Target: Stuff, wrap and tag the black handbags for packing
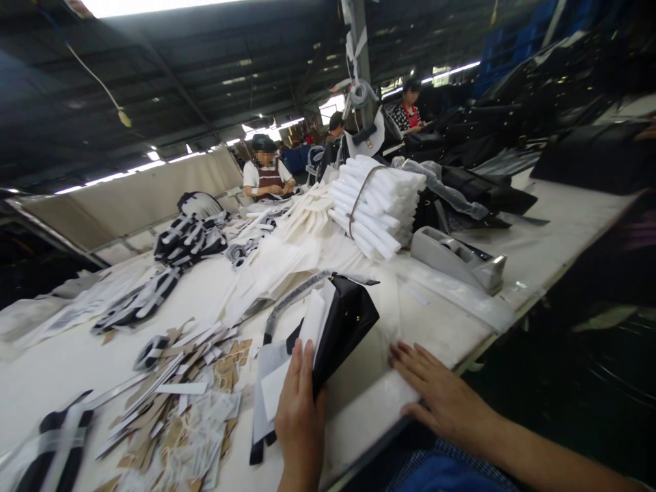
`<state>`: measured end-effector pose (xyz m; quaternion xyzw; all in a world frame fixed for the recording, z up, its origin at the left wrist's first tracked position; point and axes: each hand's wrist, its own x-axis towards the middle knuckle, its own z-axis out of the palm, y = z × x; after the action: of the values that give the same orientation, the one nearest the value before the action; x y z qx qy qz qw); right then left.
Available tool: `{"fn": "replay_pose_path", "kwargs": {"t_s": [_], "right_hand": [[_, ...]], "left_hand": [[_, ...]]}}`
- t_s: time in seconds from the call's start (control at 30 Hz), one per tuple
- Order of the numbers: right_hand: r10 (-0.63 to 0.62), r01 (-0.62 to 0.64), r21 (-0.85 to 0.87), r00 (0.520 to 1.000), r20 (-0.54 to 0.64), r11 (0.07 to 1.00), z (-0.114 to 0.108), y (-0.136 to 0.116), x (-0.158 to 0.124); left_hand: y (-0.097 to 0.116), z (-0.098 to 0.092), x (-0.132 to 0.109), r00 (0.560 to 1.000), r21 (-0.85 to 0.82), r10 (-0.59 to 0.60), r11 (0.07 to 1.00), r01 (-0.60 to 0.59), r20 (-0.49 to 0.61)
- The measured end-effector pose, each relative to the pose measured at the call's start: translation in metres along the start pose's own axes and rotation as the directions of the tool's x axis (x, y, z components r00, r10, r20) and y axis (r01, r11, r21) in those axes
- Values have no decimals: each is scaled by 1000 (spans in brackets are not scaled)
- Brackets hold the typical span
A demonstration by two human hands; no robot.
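At lower left lie black straps in pale wrapping (pixel 61 437), then a loose heap of paper tags and strings (pixel 199 410) spreading close to the work and likely to snag. The left hand (pixel 300 417) is half closed round the lower part of a small black handbag (pixel 349 321), which stands tilted over the table (pixel 435 311); fingers press a white padding piece (pixel 313 318) on its near side. The bag looks light, smooth and fairly stiff, best gripped round the body, since the padding could slide. Behind it, a banded bundle of white rolls (pixel 372 205) crowds the space. The right hand (pixel 435 386) is spread nearly flat by the table edge, holding nothing; a grey tape dispenser (pixel 451 256) sits beyond.
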<state>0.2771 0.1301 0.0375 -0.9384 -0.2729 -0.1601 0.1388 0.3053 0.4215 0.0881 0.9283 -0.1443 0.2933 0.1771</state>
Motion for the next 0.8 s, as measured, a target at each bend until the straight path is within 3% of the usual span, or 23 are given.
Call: {"fn": "replay_pose_path", "kwargs": {"t_s": [0.1, 0.17, 0.3, 0.4, 0.47, 0.53, 0.6, 0.7, 0.8], "right_hand": [[-63, 61, 128, 998, 14, 990, -11, -27, 14], [-42, 42, 226, 999, -4, 973, -21, -31, 27], [117, -96, 208, 989, -88, 973, -21, -9, 59], [269, -263, 66, 956, -113, 963, 0, 14, 77], [311, -309, 28, 947, -81, 951, 14, 20, 81], [236, -236, 56, 972, 2, 970, 20, 15, 74], [71, -89, 148, 990, 122, 985, 12, 4, 60], [-171, 73, 344, 949, 264, 936, -17, -10, 38], [-156, 22, 423, 946, 285, 906, -38, -16, 33]], "left_hand": [[-1, -2, 1, 1000, 6, 3, 1000, -3, -8], [-1, -1, -1, 1000, 4, 2, 1000, -2, -2], [-1, 5, -5, 1000, -6, -16, 1000, 16, -7], [-1, 7, -5, 1000, -9, -10, 1000, 9, -7], [-2, 7, -4, 1000, -9, 1, 1000, -1, -4], [-3, 6, -3, 1000, -15, 6, 1000, -6, -4], [-4, 5, -2, 1000, -21, -8, 1000, 8, -14], [-6, 5, -2, 999, -27, -37, 999, 36, -14], [-5, 7, -3, 999, -29, -39, 999, 38, -25]]}}
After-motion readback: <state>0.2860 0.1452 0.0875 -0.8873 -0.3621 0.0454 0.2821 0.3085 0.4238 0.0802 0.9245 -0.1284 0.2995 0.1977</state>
